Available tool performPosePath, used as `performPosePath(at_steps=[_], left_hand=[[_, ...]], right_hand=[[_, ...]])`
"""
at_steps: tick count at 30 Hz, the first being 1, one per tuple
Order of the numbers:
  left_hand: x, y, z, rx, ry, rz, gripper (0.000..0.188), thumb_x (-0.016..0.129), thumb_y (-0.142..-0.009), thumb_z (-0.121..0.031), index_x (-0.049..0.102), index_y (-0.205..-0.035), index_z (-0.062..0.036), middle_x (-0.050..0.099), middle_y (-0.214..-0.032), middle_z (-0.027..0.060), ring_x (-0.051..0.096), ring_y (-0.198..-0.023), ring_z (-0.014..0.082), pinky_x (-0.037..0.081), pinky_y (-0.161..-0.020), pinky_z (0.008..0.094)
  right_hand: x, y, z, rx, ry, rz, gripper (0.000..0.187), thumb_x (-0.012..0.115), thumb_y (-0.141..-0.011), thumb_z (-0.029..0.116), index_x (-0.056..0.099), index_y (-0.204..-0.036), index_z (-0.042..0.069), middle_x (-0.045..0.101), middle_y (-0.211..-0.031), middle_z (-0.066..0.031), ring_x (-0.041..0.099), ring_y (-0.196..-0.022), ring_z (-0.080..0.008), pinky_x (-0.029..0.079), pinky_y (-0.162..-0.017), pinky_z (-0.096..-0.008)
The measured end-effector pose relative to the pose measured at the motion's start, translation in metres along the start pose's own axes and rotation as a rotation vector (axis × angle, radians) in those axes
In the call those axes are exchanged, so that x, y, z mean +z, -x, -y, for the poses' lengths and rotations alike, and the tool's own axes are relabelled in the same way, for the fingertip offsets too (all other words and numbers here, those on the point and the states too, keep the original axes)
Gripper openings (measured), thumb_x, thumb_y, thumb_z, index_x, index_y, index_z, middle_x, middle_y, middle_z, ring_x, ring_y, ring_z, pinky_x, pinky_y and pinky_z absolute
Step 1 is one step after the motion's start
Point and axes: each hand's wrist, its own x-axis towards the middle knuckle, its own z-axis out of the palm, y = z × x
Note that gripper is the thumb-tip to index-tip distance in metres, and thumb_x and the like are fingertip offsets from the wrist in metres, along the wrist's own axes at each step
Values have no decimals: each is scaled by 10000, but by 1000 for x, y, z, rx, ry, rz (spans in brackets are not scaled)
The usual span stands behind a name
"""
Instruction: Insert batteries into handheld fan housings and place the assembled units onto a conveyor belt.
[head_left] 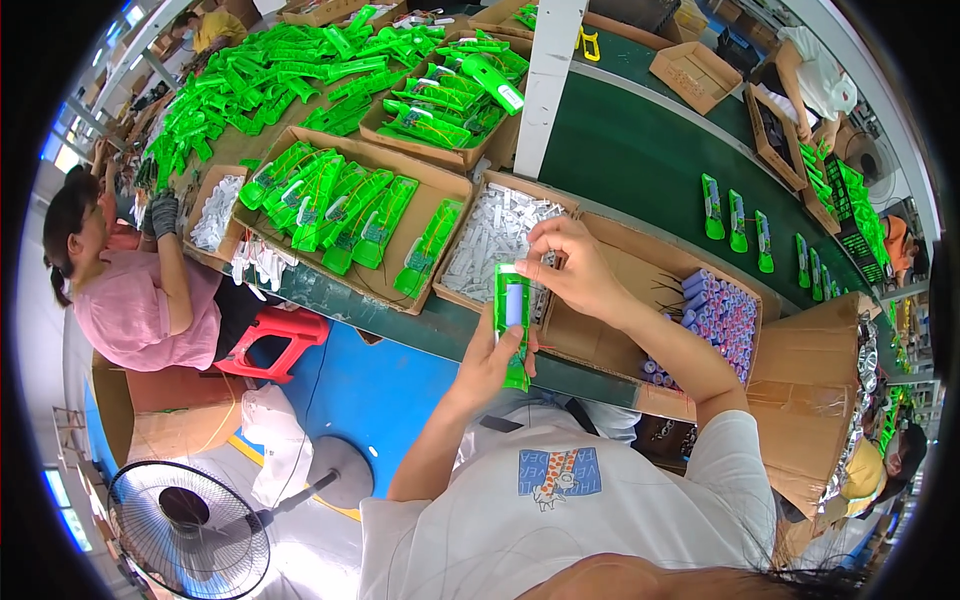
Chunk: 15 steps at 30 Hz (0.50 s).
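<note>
Left hand (487, 360) grips the lower half of the bright green plastic casing (514, 325), held upright just before the cardboard box of white parts (493, 238). Right hand (572, 265) pinches the casing's top end, fingers closed on it, beside that box.

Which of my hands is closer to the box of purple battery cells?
Right. Your right hand sits at the green housing's top, just left of the purple battery cells; your left hand grips the housing lower, farther left.
</note>
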Motion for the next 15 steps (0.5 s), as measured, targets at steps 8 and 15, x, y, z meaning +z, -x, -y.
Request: performPosePath(at_steps=[8, 15], left_hand=[[-42, -30, -51, 94, -16, 189, 287, 520, -977, -190, 565, -1193, -6, 590, -1133, 132, 615, -954, 223, 533, -791, 377], [-122, -103, -70, 2, -1493, -50, 555, 724, -693, -71, 472, -1187, -52, 558, -1143, 209, 511, -1118, 404, 482, -865, 457]], right_hand=[[-86, -15, -61, -153, 22, -222, 197, 463, -960, 15, 593, -1107, 22, 615, -1046, -57, 579, -994, -158, 446, -917, -292], [-352, -27, -357, 521, 966, -419, 233, 507, -948, 257, 684, -1047, 144, 666, -1010, -184, 602, -1031, -383, 474, -875, -473]])
